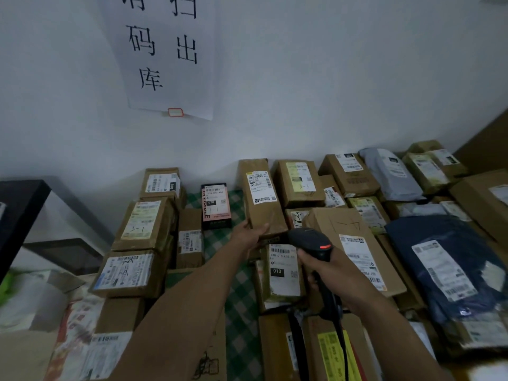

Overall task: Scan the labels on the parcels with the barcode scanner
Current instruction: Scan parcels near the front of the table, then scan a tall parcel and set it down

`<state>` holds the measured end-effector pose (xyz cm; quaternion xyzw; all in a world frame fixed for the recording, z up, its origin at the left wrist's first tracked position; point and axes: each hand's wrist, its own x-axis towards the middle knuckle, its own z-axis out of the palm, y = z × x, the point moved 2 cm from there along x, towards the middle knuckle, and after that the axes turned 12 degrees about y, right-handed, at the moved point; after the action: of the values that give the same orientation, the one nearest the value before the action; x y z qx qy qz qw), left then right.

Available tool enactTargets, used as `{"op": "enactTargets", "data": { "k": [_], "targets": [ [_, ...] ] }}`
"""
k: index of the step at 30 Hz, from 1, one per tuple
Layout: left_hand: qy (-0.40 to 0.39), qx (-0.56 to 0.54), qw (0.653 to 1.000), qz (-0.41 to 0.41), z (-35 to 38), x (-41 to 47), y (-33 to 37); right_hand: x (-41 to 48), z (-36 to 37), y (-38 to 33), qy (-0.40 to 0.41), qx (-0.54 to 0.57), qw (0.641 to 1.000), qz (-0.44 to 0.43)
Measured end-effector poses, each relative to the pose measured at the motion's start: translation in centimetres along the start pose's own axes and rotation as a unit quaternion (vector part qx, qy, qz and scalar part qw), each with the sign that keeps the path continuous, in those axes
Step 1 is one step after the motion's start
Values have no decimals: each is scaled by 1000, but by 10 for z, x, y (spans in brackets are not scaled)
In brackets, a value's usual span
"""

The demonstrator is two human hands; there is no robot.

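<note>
Your left hand (248,237) grips the near end of a long brown parcel (261,204), fingers curled round its lower edge. The parcel lies leaning up towards the wall, with its white label (259,187) face up. Your right hand (327,273) is wrapped tight round the handle of the black barcode scanner (310,240). The scanner's head sits just beside the held parcel's near end and points away from you, an orange-red mark showing on top. Its black cable (342,339) hangs down across the boxes below.

Right under the scanner lies a small box with a "010" label (283,270). Just right of it is a big brown carton (349,243) with a long white label. Further right are a dark blue bag (450,265) with its own label and, behind it, a grey poly bag (393,174) — both closed, contents can't be made out.

Left of your forearm, taped cartons are stacked, one marked "3-1" (143,221). A black and pink box (215,206) stands near the wall between the stacks. All the boxes are sealed — nothing inside shows.

Everything rests on a green checked cloth (239,298). A paper sign (165,50) with black characters hangs on the white wall, and a black table (19,204) edges in at the far left.
</note>
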<state>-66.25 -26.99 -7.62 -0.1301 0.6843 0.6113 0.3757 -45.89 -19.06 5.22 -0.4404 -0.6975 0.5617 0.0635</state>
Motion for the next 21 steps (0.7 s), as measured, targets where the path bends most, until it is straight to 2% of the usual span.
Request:
{"op": "enactTargets", "data": {
  "k": [2,6,9,11,16,21],
  "targets": [
    [-5,-21,1000,-7,-4,-3,4,0,1,0,-2,-2,1000,-1],
    [-44,-134,989,-48,-26,-24,10,-6,0,-1,-8,20,1000,-6],
    [-54,-192,979,-42,-46,-48,8,-17,-1,-6,-3,38,999,-25],
    [-61,-205,977,-9,-58,-71,5,-24,-1,-10,5,49,998,-38],
    [-32,-155,977,140,-82,-150,-8,-55,11,-21,48,89,992,-75],
    [-32,-184,968,165,-99,-212,-35,-86,19,-24,105,116,981,-117]
  ]
}}
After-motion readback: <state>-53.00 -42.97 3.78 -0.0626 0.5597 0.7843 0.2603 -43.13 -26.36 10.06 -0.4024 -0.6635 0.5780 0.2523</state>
